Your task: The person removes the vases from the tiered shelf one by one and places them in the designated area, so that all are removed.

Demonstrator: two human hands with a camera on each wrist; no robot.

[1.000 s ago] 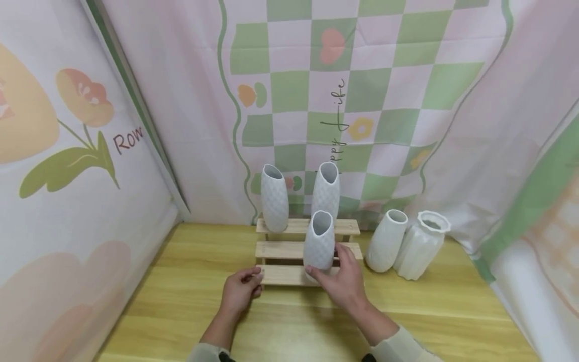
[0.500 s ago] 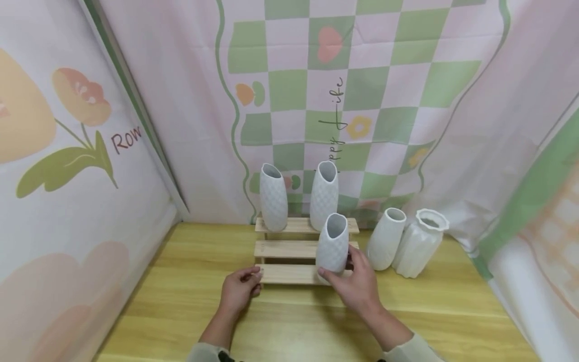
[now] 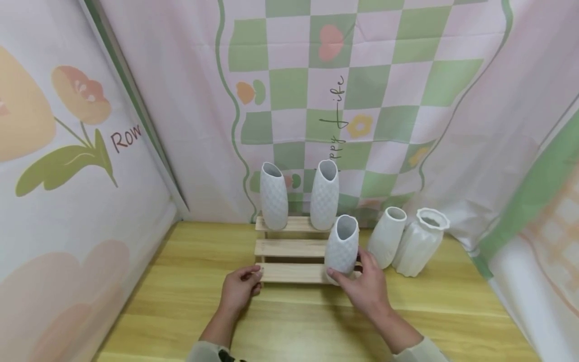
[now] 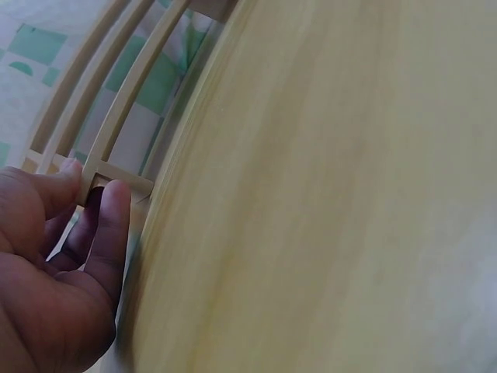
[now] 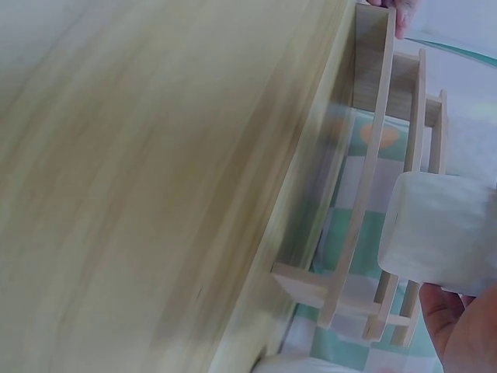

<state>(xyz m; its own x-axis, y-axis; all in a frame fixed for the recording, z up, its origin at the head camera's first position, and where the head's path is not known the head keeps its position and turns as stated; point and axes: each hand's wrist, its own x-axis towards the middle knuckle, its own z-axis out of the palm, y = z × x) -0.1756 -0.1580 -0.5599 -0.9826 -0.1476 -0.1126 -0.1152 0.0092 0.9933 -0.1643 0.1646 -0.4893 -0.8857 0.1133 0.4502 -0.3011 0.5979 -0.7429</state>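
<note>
A three-tier wooden rack (image 3: 291, 248) stands on the table. At its left end my left hand (image 3: 239, 290) pinches the bottom tier between thumb and fingers, as the left wrist view shows at the rack's corner (image 4: 97, 175). My right hand (image 3: 366, 289) grips a white textured vase (image 3: 342, 246) low on its body, thumb in front and fingers on the right side. The vase is upright, its base overlapping the right end of the bottom tier in the head view. Two matching vases, a left one (image 3: 274, 198) and a right one (image 3: 324, 198), stand on the top tier.
Right of the rack stand a smooth white vase (image 3: 388, 239) and a ribbed white vase with a scalloped rim (image 3: 420, 244), close together. A checkered cloth (image 3: 289, 90) hangs behind the wooden table (image 3: 181, 322). A floral cloth (image 3: 81, 151) borders the left side.
My right hand has moved the held vase rightward along the bottom tier, from right of the middle to the right end. My left hand has stayed at the rack's left end.
</note>
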